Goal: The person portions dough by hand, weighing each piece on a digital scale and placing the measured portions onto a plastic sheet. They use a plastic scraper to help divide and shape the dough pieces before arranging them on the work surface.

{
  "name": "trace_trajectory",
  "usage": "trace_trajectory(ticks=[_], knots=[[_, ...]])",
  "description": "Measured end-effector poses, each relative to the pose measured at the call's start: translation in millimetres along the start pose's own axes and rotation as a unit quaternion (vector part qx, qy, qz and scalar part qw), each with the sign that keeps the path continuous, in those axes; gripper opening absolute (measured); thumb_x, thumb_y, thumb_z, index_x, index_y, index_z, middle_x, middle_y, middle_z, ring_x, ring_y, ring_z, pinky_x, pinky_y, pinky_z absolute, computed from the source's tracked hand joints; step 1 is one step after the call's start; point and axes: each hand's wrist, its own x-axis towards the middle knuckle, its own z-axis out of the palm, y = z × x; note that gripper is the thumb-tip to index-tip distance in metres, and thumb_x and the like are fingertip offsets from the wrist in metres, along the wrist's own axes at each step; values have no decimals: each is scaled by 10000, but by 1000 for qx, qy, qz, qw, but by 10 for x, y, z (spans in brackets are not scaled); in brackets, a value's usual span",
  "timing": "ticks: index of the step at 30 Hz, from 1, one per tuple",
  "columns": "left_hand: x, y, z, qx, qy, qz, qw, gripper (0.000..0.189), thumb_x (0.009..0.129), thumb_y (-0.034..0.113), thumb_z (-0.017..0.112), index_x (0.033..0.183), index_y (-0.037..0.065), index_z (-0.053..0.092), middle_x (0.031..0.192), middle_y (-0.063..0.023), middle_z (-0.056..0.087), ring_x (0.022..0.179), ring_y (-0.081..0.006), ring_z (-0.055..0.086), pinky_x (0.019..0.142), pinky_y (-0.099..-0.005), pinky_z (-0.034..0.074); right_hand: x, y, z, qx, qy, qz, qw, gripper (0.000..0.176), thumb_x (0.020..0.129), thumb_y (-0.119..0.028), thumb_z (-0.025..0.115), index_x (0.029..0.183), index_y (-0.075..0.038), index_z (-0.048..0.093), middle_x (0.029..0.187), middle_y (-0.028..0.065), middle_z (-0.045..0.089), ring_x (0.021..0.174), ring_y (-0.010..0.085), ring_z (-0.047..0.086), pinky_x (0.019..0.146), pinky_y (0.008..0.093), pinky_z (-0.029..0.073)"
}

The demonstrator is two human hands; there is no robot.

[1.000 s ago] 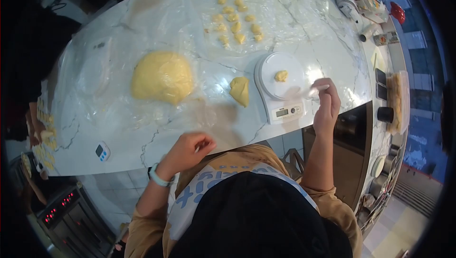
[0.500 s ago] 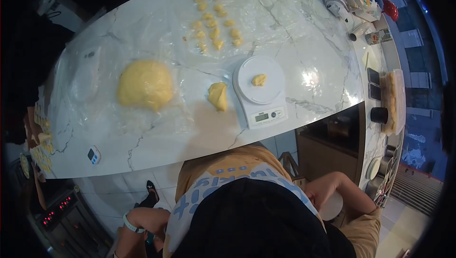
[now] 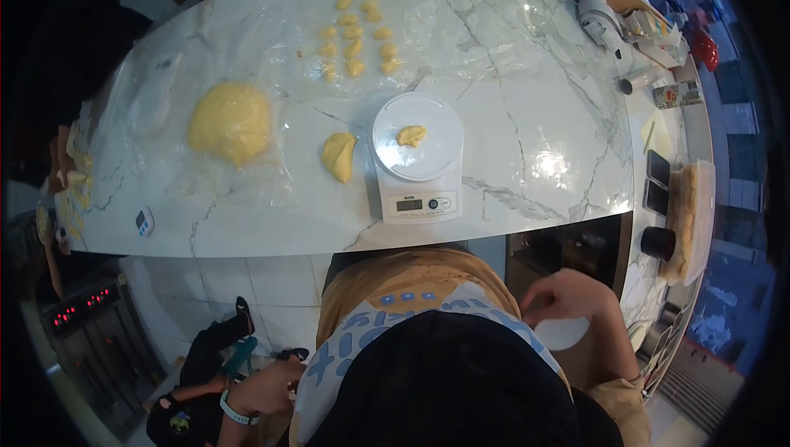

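By my right hip, my right hand [image 3: 573, 295] is closed on a white, round-edged dough scraper [image 3: 563, 333]. My left hand [image 3: 276, 388], with a pale band on the wrist, hangs beside my apron [image 3: 362, 340]; its fingers are mostly hidden. On the counter in front of me stands a white kitchen scale [image 3: 420, 192] with a small dough piece [image 3: 411, 136] on its round plate. A larger cut chunk of dough [image 3: 338, 157] lies just left of the scale. Further left, a big yellow dough mound [image 3: 230, 124] rests on plastic sheeting.
Several small dough pieces [image 3: 353, 33] lie in rows on plastic at the back. A small timer [image 3: 144, 221] sits near the front left edge. Two phones [image 3: 657, 169] and a black cup [image 3: 657, 243] are at right. Another person's dark-clothed leg [image 3: 210, 352] shows lower left.
My view has shifted, so the counter items sit further left. My right hand has lifted slightly with the dough scraper. More of the other person shows at lower left.
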Motion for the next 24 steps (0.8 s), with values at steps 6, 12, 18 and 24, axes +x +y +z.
trace_trajectory(ticks=[6,12,18,24], knots=[[207,-87,88,114,304,77,943,378,505,125,825,806,37,614,732,-12,573,657,-98,524,604,-241,424,193,180,-255,50,212,-35,975,252,790,-294,706,925,-83,676,532,40,542,481,92,496,477,248,372],[316,115,-88,42,54,137,988,501,579,120,851,1008,46,602,851,-12,590,752,-101,545,649,-221,441,339,83,-460,116,307,-131,936,257,800,-254,718,930,-44,647,640,17,564,604,69,483,571,236,407],[890,592,-477,-2,209,222,952,280,736,63,756,974,11,618,844,-19,618,743,-87,565,683,-230,461,383,-60,-616,179,414,-204,869,286,809,-165,708,993,16,584,808,46,597,741,88,511,670,248,426],[2357,1318,-737,304,374,439,758,325,769,79,690,1084,42,620,989,-99,637,871,-208,619,792,-289,481,377,-410,-656,128,552,-235,789,159,849,-91,638,935,13,553,781,48,570,721,109,496,671,246,411]])
